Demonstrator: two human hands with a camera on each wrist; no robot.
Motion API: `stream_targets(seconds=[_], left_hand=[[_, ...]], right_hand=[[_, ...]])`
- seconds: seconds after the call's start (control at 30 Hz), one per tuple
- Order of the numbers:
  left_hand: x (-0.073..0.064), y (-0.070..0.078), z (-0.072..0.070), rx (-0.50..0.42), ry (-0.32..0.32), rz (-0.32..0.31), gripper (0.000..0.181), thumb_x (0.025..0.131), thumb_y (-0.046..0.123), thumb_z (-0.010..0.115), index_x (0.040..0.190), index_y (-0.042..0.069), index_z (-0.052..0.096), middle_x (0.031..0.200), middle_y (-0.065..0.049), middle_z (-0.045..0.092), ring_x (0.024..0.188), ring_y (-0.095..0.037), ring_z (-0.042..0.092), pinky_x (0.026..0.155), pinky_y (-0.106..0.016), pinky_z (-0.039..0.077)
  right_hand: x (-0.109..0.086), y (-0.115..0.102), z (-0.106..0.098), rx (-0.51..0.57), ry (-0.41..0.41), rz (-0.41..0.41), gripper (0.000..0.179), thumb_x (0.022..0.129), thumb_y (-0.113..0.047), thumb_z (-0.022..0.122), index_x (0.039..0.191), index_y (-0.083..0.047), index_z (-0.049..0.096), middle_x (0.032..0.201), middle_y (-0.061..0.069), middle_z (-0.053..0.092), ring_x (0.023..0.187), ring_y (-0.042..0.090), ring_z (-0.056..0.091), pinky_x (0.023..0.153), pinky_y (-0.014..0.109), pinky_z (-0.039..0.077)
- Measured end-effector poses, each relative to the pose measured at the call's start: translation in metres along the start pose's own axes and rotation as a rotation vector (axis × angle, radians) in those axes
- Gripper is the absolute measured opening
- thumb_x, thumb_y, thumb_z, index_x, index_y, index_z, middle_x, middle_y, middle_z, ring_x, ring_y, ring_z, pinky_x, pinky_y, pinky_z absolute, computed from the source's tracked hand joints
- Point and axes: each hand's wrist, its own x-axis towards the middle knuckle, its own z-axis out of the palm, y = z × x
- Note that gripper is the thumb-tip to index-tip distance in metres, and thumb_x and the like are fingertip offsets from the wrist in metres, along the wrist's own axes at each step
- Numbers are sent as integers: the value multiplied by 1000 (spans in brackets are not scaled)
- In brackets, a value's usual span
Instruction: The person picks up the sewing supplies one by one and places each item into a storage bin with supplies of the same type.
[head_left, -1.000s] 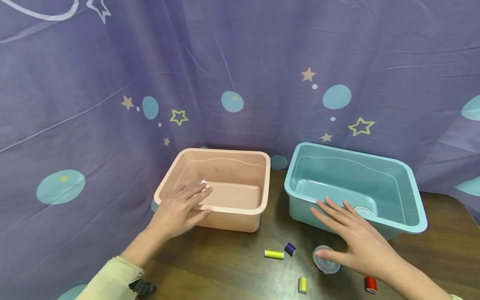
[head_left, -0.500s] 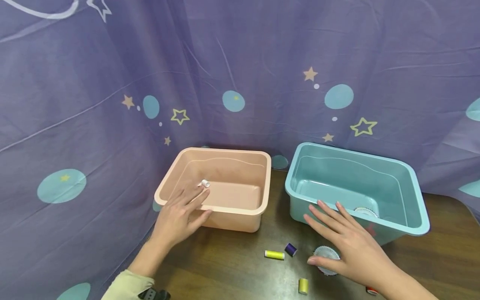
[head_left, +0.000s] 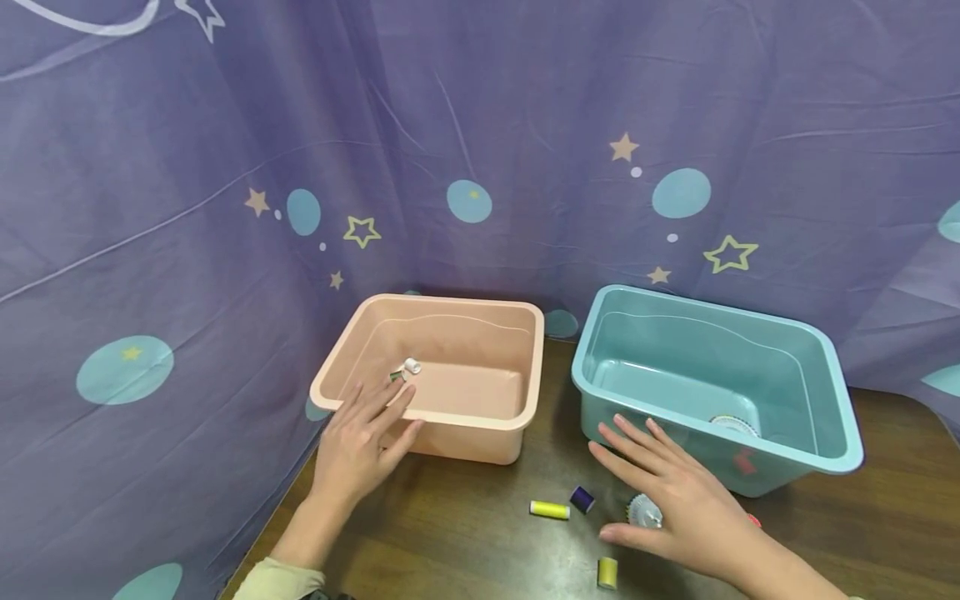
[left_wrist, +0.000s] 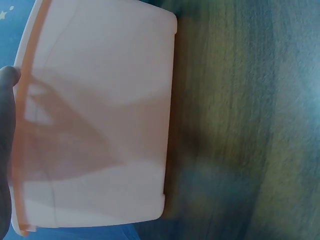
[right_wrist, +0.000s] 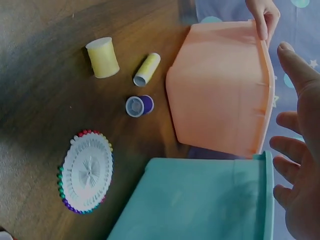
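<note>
My left hand hangs over the near rim of the peach bin, fingers relaxed and holding nothing. Inside that bin, just past the fingertips, lie a white thread spool and a partly hidden green one. My right hand is spread in front of the teal bin, also holding nothing. Beneath it on the table is a pin wheel with coloured pin heads, partly covered in the head view. Another pin wheel rests in the teal bin.
On the wooden table lie a slim yellow spool, a purple spool and a wider yellow spool. A bit of red shows behind the right wrist. A purple curtain hangs behind the bins.
My left hand has drawn back slightly toward the near rim, uncovering the white and green spools. My right hand has drifted left, over the pin wheel on the table.
</note>
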Motion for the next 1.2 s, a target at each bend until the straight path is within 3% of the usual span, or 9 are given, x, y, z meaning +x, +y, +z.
stream_targets(seconds=[0.1, 0.27, 0.5, 0.8, 1.2], left_hand=[[-3, 3, 3, 19, 25, -15, 58, 109, 57, 53, 129, 9, 78, 130, -15, 75, 121, -37, 73, 128, -46, 34], [-7, 9, 8, 51, 94, -25, 54, 108, 53, 56, 127, 8, 79, 127, -15, 77, 116, -37, 75, 118, -57, 46], [-9, 14, 13, 48, 166, -40, 51, 107, 50, 59, 125, 7, 80, 123, -16, 78, 115, -40, 74, 118, -58, 45], [-12, 17, 19, 49, 244, -49, 46, 105, 47, 64, 122, 7, 80, 123, -16, 78, 117, -40, 74, 121, -56, 43], [-15, 17, 26, 25, 301, -48, 45, 105, 45, 66, 123, 6, 80, 123, -17, 78, 116, -41, 74, 125, -53, 39]], right_hand=[[1, -1, 6, 16, -11, 2, 93, 87, -68, 77, 162, -21, 49, 166, 3, 48, 156, 28, 40, 134, 34, 10], [1, -3, 16, 48, -23, 2, 93, 86, -65, 80, 161, -20, 49, 166, 3, 48, 159, 23, 36, 134, 32, 9], [2, -4, 29, 84, -49, -4, 90, 87, -62, 80, 160, -18, 51, 165, 4, 49, 163, 12, 22, 134, 28, 5], [2, -2, 49, 108, -73, 19, 88, 88, -66, 77, 156, -15, 57, 162, 6, 53, 149, 31, 51, 132, 24, 6], [1, -1, 78, 147, -66, -1, 85, 81, -56, 88, 149, -11, 64, 154, 8, 61, 142, 33, 58, 130, 19, 6]])
